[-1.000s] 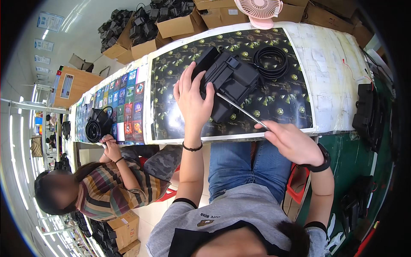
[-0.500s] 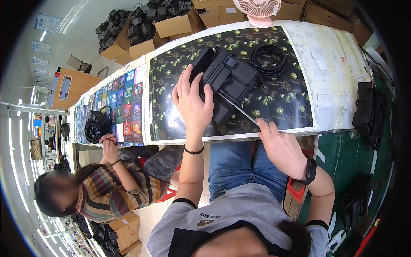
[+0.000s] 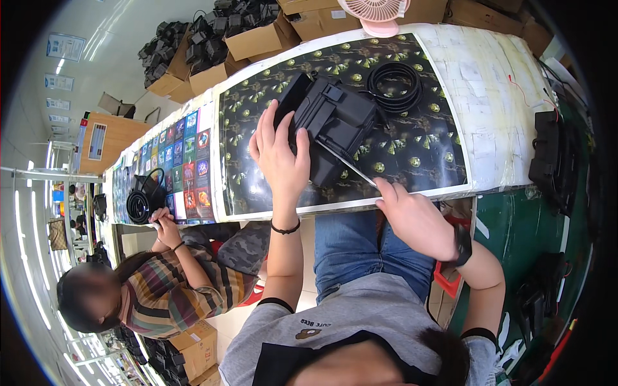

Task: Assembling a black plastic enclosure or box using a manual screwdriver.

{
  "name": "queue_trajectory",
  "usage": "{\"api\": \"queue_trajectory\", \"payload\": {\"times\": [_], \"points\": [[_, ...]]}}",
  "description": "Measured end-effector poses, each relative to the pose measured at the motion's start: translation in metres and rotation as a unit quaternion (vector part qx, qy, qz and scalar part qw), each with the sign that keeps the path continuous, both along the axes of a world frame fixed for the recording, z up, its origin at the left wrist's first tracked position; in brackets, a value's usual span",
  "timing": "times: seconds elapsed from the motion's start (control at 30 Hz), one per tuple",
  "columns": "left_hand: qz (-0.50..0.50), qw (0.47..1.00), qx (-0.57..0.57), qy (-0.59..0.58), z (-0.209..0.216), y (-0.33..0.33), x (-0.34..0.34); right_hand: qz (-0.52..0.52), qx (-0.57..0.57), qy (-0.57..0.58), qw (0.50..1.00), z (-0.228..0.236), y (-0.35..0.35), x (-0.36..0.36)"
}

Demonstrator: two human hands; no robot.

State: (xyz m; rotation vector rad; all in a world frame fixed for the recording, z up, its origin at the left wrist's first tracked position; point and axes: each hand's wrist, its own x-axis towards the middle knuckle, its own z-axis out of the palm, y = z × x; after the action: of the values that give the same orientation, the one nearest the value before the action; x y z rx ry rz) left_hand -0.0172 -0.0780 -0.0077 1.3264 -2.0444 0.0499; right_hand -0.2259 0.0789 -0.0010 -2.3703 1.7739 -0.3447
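Observation:
A black boxy plastic housing (image 3: 347,112) lies on the dark patterned mat in front of me, with a raised flap or side part at its left. My left hand (image 3: 281,161) grips its left side, fingers stretched along the edge and thumb against the near part. In my right hand (image 3: 412,215), fingertips pinch a thin metal rod-like tool (image 3: 347,164). The tool slants up and left, its far end at the housing's near edge. Its grip is hidden in my hand, so its exact kind cannot be told. A coiled black cable (image 3: 394,87) lies at the housing's far right.
A pink fan (image 3: 376,16) stands at the table's (image 3: 489,83) far edge, before cardboard boxes (image 3: 264,40) of black parts. At left, a co-worker's hands (image 3: 166,225) are by a black cabled device (image 3: 145,196). More black housings (image 3: 555,151) lie at right.
The view has shifted slightly. My left hand remains on the housing, and the tool in my right hand still reaches the same edge. The co-worker's hands have moved slightly.

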Motion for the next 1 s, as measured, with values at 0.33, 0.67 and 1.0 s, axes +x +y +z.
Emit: {"api": "queue_trajectory", "payload": {"times": [0.33,0.67,1.0], "points": [[-0.043,0.999,0.02,-0.021,0.007,-0.011,0.008,-0.019,0.45,-0.597,0.664,0.018,-0.02,-0.006],[-0.141,0.988,-0.001,-0.07,0.014,-0.011,0.008,-0.121,-0.036,-0.252,0.959,0.049,-0.017,-0.077],[-0.193,0.976,0.098,0.023,0.028,-0.008,-0.007,-0.093,-0.096,-0.264,0.955,0.052,-0.013,-0.101]]}}
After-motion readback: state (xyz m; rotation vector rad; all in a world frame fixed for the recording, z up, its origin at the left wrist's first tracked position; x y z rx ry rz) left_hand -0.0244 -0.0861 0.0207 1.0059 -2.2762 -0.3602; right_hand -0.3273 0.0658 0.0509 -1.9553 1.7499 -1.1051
